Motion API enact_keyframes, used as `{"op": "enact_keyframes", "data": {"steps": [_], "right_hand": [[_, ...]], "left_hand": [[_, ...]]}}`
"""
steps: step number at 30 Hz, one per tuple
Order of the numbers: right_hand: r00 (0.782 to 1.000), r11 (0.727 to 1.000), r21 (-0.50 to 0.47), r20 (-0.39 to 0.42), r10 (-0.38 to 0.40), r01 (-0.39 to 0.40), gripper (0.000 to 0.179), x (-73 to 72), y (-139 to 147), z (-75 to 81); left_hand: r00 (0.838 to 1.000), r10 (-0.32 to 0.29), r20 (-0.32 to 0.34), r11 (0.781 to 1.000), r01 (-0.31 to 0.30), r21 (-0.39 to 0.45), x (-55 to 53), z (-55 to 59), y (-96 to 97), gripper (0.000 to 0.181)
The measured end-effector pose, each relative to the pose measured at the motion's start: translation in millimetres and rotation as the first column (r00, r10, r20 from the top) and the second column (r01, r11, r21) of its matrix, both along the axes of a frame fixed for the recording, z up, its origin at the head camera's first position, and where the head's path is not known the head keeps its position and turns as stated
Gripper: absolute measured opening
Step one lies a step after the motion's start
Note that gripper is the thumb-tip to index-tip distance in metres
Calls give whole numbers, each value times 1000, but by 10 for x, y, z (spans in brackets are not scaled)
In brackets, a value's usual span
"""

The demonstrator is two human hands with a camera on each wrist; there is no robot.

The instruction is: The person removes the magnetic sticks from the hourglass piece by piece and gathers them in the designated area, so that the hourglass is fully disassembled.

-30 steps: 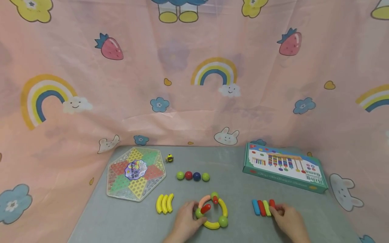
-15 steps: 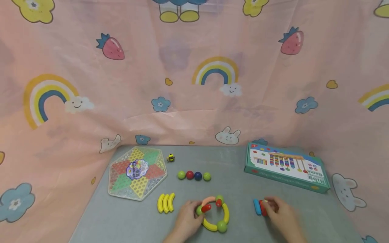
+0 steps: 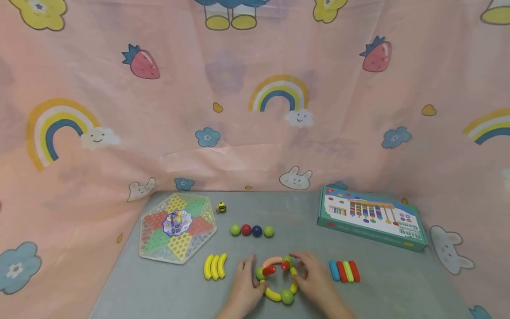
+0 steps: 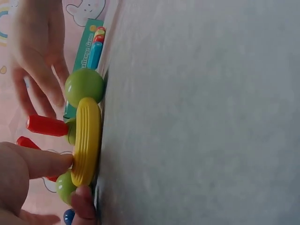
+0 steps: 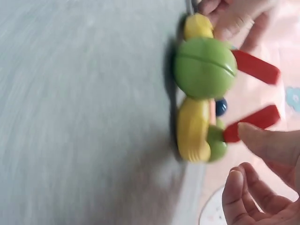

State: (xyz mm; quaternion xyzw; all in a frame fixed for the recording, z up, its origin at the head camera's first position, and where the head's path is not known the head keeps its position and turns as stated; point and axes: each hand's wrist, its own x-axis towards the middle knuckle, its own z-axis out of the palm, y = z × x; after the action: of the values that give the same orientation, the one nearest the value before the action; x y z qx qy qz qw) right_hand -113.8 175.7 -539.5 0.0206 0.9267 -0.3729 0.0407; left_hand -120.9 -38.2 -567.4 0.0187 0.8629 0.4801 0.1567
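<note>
1. Left hand point(image 3: 245, 283): finger and thumb pinch the near-left side of a glossy, toy-like ring point(image 3: 272, 294), at a yellow arc beside a green ball.
2. Right hand point(image 3: 316, 283): at the ring's right side, fingers loosely bent, gripping nothing; thumb very near 1 peg, contact uncertain.
3. Ring lies on the grey desk point(image 3: 159, 292), between the hands: 3 green balls, 2 yellow arcs, 1 salmon-pink arc. 2 red pegs point(image 3: 269, 270) stick up from 2 balls, leaning.
4. Handling, my judgement: light, stiff, rather slippery; wood or plastic, cannot tell. Joints are the likely weak spots. Best hold: the balls, steadying 1 while working its peg.
5. Just beyond, right: row of 4 blue, red and yellow-green pegs point(image 3: 342, 271). Left: 3 loose yellow curved pieces point(image 3: 215, 267).
6. Farther: 4 green, red and blue balls point(image 3: 246, 230) in line; small yellow-and-black bee figure point(image 3: 221, 207); hexagonal star-patterned board point(image 3: 178, 243); green printed box point(image 3: 372, 219).
</note>
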Motion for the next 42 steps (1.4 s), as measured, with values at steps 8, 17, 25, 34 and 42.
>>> {"op": "enact_keyframes", "data": {"steps": [8,17,25,34,42], "right_hand": [[999,998,-31,-2,53,-53,37,-82,-121,-102],[992,997,38,-107,72,-68,29,-131,-132,-96],[991,991,-39,-63,122,-124,20,-117,-96,-117],[996,985,-146,2,-93,92,35,-55,21,-28],[953,940,-165,3,-303,299,37,39,539,105]], "left_hand": [[997,13,79,1000,-13,-8,44,-60,16,97],[997,-53,54,998,50,43,-15,-51,53,76],[995,-73,66,996,69,57,14,-76,36,68],[1000,7,-1,1000,-7,19,-4,-74,45,68],[995,92,-40,994,-94,-64,18,-68,46,68]]}}
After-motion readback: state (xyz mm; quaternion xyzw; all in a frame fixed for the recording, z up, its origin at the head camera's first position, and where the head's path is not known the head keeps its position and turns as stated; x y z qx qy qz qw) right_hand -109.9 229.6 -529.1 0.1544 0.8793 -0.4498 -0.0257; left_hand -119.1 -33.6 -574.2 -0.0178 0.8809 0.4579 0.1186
